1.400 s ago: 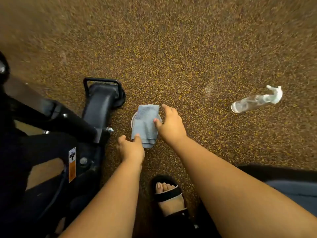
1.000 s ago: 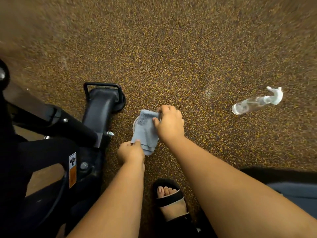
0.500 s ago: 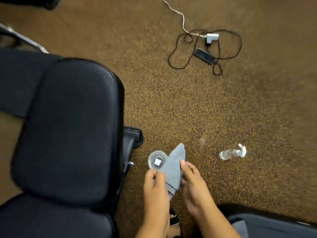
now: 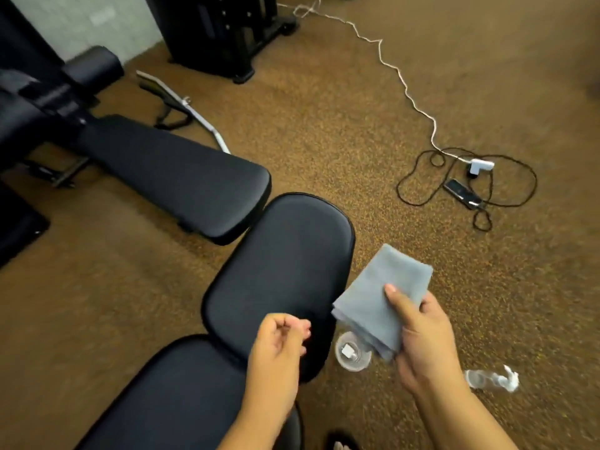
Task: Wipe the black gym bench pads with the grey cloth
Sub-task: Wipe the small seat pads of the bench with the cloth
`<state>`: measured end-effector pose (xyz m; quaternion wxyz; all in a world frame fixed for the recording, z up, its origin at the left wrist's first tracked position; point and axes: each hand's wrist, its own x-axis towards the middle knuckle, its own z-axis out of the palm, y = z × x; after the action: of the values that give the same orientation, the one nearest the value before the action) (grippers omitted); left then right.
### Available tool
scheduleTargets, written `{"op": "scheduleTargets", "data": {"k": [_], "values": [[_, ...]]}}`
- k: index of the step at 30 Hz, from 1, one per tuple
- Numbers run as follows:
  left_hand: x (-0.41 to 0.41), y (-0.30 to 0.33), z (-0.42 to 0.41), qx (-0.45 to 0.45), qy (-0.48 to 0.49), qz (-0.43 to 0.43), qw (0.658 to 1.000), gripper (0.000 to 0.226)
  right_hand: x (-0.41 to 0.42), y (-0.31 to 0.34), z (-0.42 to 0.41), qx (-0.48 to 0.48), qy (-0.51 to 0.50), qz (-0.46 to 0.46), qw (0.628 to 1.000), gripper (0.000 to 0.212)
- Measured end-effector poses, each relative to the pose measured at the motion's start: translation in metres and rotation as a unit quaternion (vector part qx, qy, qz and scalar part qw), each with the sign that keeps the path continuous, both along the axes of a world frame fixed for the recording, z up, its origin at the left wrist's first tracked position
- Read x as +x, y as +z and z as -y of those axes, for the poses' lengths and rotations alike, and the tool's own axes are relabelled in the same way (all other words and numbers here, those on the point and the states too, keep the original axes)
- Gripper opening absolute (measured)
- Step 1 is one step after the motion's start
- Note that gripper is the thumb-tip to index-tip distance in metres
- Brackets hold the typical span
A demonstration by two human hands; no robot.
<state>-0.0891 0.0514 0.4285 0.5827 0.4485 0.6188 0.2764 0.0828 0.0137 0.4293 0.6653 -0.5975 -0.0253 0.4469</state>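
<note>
The speckled brown floor [image 4: 324, 131] fills most of the view. On it stands the near bench, whose rounded black pad [image 4: 279, 274] runs lengthwise from lower left to upper right; a second pad [image 4: 168, 397] below it is cut off by the bottom edge. A longer flat bench pad [image 4: 175, 177] lies beyond the rounded pad, up and to its left, its far end lost among blurred dark machine parts.

Just right of the rounded pad, off its edge and in the air, is the folded grey cloth [image 4: 380, 297], its long axis slanting from lower right up toward upper left, with the far corner pointing away from the person. The right hand [image 4: 425, 339] holds its near end, thumb pressed on top and fingers curled beneath, so most of the cloth juts beyond the grip. The left hand [image 4: 279, 345] hovers over the rounded pad's near end, fingers loosely curled, holding nothing.

A clear round cup [image 4: 352, 352] sits on the floor right of the pad, partly hidden by the cloth. A blurred spray bottle [image 4: 490, 380] lies farther right.
</note>
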Motion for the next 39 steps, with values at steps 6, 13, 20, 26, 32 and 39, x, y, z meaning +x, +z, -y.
{"op": "scheduleTargets", "data": {"k": [6, 13, 20, 26, 32, 39], "values": [[-0.047, -0.031, -0.051, 0.235, -0.099, -0.267, 0.929, 0.020, -0.021, -0.029, -0.047, -0.063, 0.073, 0.486, 0.869, 0.004], [-0.060, -0.051, -0.088, 0.132, -0.203, -0.416, 0.877, 0.096, -0.040, -0.092, -0.062, -0.140, 0.344, 0.706, 0.603, 0.055], [-0.064, -0.071, -0.087, 0.127, -0.232, -0.434, 0.861, 0.103, -0.008, -0.079, -0.147, -0.181, 0.294, 0.727, 0.593, 0.053], [-0.061, -0.072, -0.089, 0.124, -0.254, -0.461, 0.841, 0.102, -0.036, -0.090, -0.102, -0.190, 0.277, 0.706, 0.623, 0.052], [-0.060, -0.073, -0.091, 0.133, -0.261, -0.478, 0.828, 0.103, -0.047, -0.091, -0.100, -0.207, 0.268, 0.659, 0.671, 0.054], [-0.058, -0.074, -0.091, 0.126, -0.271, -0.491, 0.819, 0.102, -0.022, -0.077, -0.159, -0.245, 0.260, 0.721, 0.593, 0.054]]}}
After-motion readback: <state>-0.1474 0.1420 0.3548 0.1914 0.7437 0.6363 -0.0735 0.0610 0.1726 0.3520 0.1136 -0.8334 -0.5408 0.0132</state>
